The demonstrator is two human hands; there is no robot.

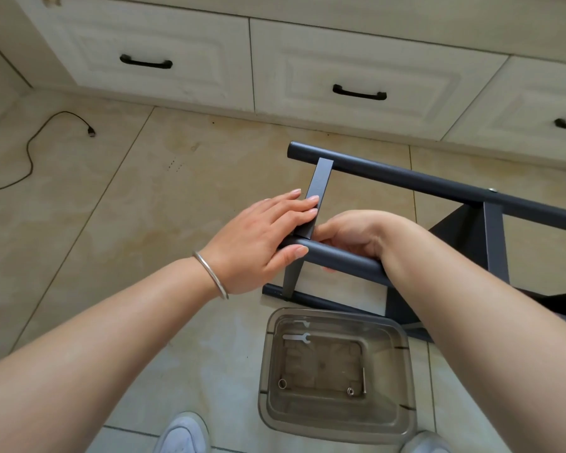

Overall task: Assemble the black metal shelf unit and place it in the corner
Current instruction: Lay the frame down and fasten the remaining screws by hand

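Observation:
The black metal shelf unit [406,178] lies on its side on the tiled floor, with round tubes running left to right and flat crossbars between them. My left hand [268,237] holds the near tube's end, its thumb under the tube and its fingers laid over the flat crossbar [319,188]. My right hand [350,237] curls around the same near tube [343,261] just right of the crossbar joint; its fingertips are hidden behind the tube.
A clear plastic container [337,367] stands on the floor near my feet, holding a small flat wrench, a long screw and two small metal fittings. White drawers [356,76] with black handles line the far side. A black cable [33,142] trails at the left.

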